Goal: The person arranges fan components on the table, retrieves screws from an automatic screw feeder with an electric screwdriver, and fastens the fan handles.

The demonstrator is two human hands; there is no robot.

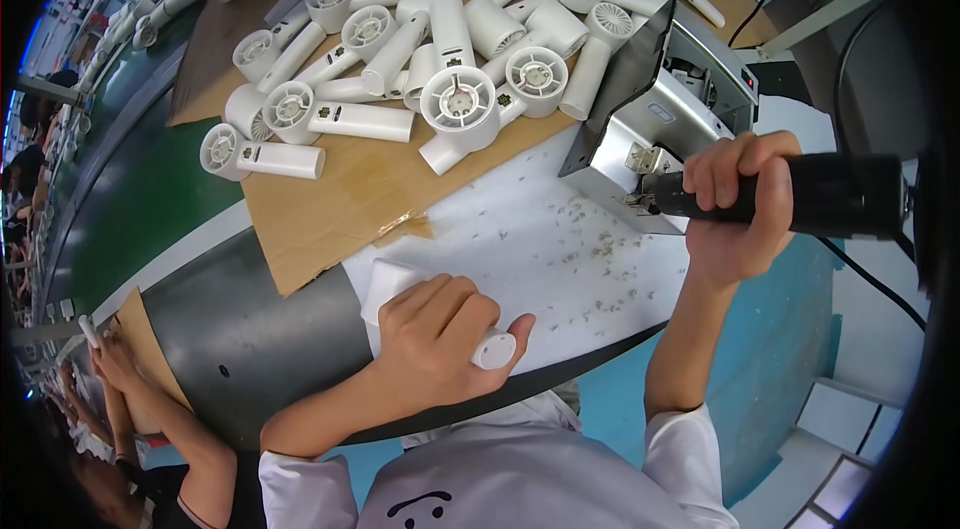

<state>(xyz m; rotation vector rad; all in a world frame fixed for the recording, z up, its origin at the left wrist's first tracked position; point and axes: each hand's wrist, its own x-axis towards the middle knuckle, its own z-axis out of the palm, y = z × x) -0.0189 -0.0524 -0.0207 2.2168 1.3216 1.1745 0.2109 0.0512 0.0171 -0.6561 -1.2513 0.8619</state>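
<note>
Wrapped in my left hand (432, 334) is a white handheld fan (388, 287), held low over the near edge of the white sheet. Its round head sticks out past my knuckles and its handle end shows by my thumb. My right hand (745, 209) is closed around a black electric screwdriver (850, 194), lying nearly level. The driver's tip points left and meets the small bracket on the front of a silver metal screw feeder (655, 119); whether a screw is on the tip I cannot tell.
White fan bodies (460, 104) lie heaped on brown cardboard (330, 219). Tiny bits (600, 254) are scattered over the white sheet (500, 279). Black cables (870, 279) hang at the right. A green conveyor (130, 159) runs along the left, where a co-worker's arm (165, 409) reaches in.
</note>
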